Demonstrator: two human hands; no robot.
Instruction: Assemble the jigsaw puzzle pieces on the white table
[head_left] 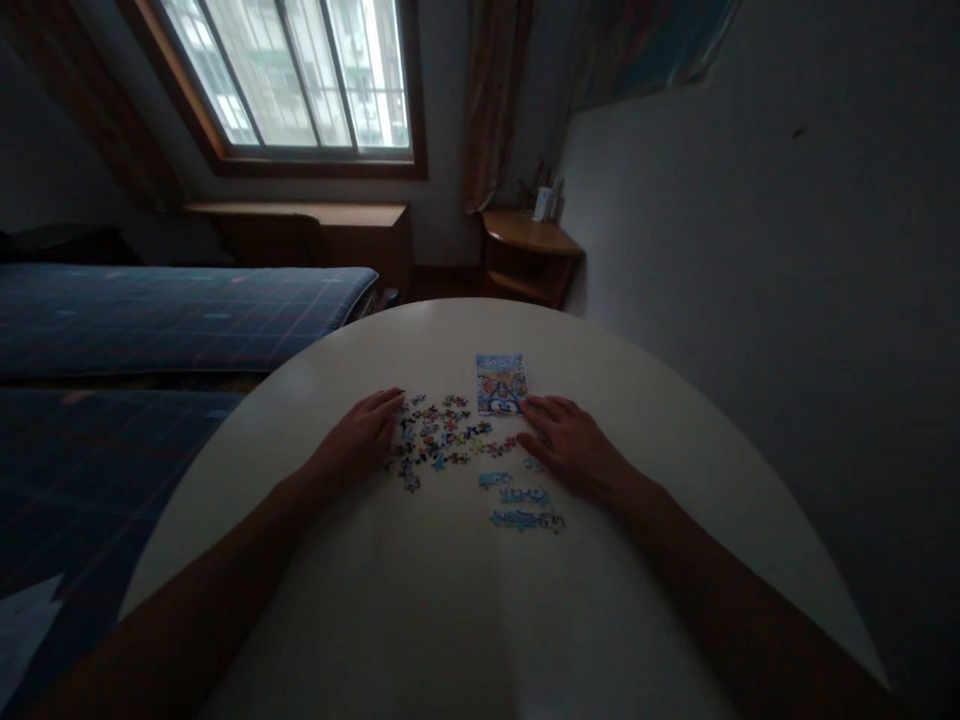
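Note:
My left hand [366,432] rests on the table at the left edge of a spread of loose jigsaw pieces [442,435]. Its fingers are stretched out, and a small dark bit shows at the fingertips. My right hand [568,442] lies with fingers extended and thumb apart, its fingertips at the lower right corner of a colourful picture card [501,384]. The thumb is close to pieces at the right end of the spread. Nearer to me, some light blue pieces form short strips: a small one [495,479], a middle one [525,495] and a longer one [527,520].
The round white table [420,610] fills the foreground. A bed with a blue plaid mattress [180,315] stands to the left. Behind are a wooden desk [360,213] under the window [300,80] and a corner shelf [529,233]. A pale wall [750,260] runs along the right.

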